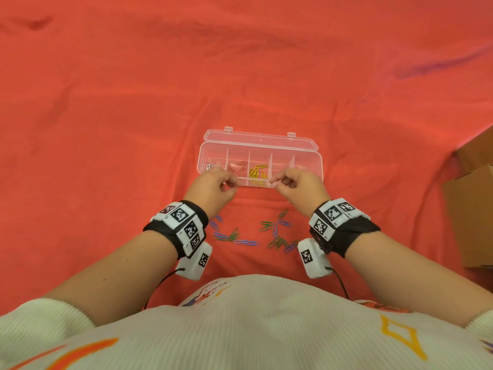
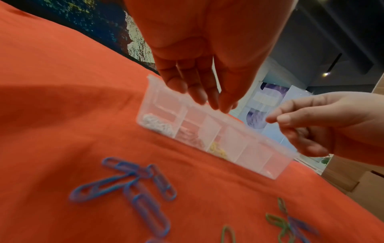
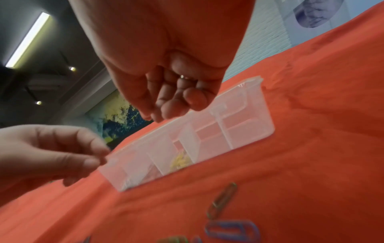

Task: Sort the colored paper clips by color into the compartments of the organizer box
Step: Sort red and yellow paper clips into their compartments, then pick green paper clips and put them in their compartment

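The clear organizer box (image 1: 318, 166) lies open on the red cloth, its lid folded back. White clips (image 1: 209, 166) fill its left compartment, pink clips (image 1: 237, 166) the second and yellow clips (image 1: 257, 172) the third; the two right compartments look bare. My left hand (image 1: 229, 182) hovers over the near rim by the pink compartment, fingers fairly straight and bunched with the thumb (image 2: 216, 103), nothing visible between them. My right hand (image 1: 274, 182) hovers by the third and fourth compartments, fingers curled, thumb against forefinger (image 2: 272, 119), no clip visible. Blue clips (image 1: 246, 242) and green clips (image 1: 265, 226) lie loose between my wrists.
Brown cardboard boxes (image 1: 472, 209) stand at the right edge of the cloth. The red cloth (image 1: 133, 129) stretches wrinkled to the left and beyond the organizer. In the right wrist view a small bright glint sits in my curled palm; what it is I cannot tell.
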`<state>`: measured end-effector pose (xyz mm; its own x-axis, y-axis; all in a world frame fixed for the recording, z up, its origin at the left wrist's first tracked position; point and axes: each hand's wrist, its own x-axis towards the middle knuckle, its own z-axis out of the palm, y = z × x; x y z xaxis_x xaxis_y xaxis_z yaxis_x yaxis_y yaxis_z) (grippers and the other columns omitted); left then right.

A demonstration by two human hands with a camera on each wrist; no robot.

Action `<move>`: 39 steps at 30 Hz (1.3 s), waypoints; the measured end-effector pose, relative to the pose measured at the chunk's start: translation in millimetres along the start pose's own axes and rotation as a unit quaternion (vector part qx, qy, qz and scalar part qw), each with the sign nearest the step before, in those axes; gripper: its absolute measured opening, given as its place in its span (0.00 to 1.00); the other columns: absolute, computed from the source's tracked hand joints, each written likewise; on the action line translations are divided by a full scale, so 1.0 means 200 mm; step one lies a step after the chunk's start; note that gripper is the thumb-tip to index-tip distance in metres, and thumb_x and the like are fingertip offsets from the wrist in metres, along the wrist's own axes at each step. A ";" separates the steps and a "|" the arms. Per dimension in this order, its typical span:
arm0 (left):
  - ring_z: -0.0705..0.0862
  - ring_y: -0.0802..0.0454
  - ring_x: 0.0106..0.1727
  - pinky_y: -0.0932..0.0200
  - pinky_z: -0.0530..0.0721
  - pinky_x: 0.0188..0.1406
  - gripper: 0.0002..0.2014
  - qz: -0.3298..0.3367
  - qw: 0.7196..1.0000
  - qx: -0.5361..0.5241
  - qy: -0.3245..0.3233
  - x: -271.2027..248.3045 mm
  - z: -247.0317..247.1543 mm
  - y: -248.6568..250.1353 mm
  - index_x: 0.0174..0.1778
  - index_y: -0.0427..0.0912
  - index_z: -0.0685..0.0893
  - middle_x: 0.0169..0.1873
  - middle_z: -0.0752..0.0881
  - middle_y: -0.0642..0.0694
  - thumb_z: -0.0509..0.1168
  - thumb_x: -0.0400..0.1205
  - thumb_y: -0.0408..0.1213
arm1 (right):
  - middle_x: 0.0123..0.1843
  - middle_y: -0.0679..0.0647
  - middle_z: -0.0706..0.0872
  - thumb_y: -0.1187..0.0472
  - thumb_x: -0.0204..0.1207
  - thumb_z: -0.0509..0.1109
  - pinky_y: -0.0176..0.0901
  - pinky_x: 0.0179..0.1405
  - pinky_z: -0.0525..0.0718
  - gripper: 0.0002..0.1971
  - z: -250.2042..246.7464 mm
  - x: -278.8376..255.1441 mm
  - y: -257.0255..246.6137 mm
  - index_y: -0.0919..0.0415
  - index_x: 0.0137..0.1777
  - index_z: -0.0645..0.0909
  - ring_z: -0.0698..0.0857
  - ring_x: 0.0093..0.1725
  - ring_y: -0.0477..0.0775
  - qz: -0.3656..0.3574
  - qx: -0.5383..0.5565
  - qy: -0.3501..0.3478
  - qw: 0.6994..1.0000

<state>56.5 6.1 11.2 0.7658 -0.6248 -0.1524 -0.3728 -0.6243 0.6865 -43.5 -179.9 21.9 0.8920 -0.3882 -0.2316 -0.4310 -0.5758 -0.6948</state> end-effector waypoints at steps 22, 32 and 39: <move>0.76 0.57 0.42 0.56 0.79 0.49 0.06 -0.043 0.987 0.089 -0.130 -0.30 0.13 -0.27 0.42 0.47 0.85 0.35 0.72 0.58 0.73 0.71 0.40 | 0.42 0.47 0.71 0.59 0.72 0.71 0.41 0.46 0.71 0.03 0.15 -0.11 0.30 0.55 0.43 0.80 0.75 0.43 0.50 0.093 -0.152 -0.080 0.981; 0.85 0.54 0.44 0.61 0.79 0.49 0.09 -0.092 0.990 0.023 -0.102 -0.28 0.09 -0.22 0.50 0.47 0.89 0.43 0.89 0.48 0.67 0.76 0.38 | 0.33 0.48 0.82 0.63 0.67 0.72 0.40 0.37 0.75 0.08 0.12 -0.08 0.18 0.52 0.32 0.78 0.80 0.35 0.50 0.102 -0.115 -0.061 0.986; 0.83 0.49 0.49 0.62 0.75 0.52 0.09 -0.075 0.992 0.043 -0.093 -0.24 0.07 -0.21 0.50 0.46 0.89 0.42 0.80 0.50 0.69 0.76 0.36 | 0.32 0.45 0.83 0.66 0.68 0.75 0.28 0.32 0.76 0.11 0.19 -0.10 0.12 0.55 0.49 0.85 0.80 0.22 0.33 0.077 -0.068 -0.167 0.981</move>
<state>27.2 55.9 -19.9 0.7095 -0.5924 -0.3816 -0.3118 -0.7495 0.5839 -66.8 -158.1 -15.4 0.8002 -0.2329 -0.5527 -0.5577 -0.6280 -0.5428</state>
